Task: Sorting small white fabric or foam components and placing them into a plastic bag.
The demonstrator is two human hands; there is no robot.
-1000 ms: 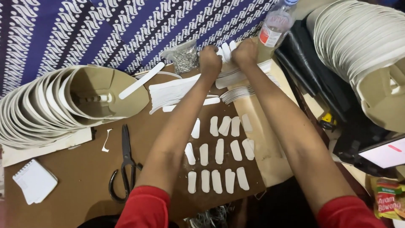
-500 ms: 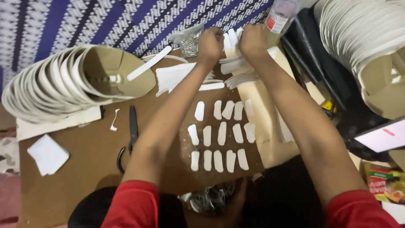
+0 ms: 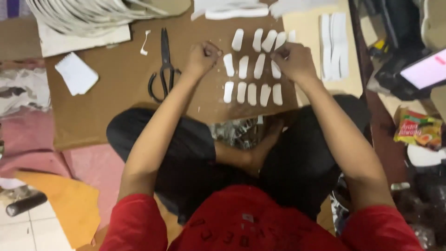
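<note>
Both hands (image 3: 203, 56) withdrew beside thirteen white strips (image 3: 252, 93).

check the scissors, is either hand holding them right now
No, the black scissors lie untouched on the brown cardboard, left of the left hand.

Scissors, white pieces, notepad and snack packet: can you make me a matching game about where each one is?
Things:
1. black scissors
2. white oval pieces
3. small white notepad
4. snack packet

Places:
a. far right, beyond the brown board
b. just left of the left hand
c. in rows between both hands
d. near the board's left edge

Pairs: 1-b, 2-c, 3-d, 4-a
</note>
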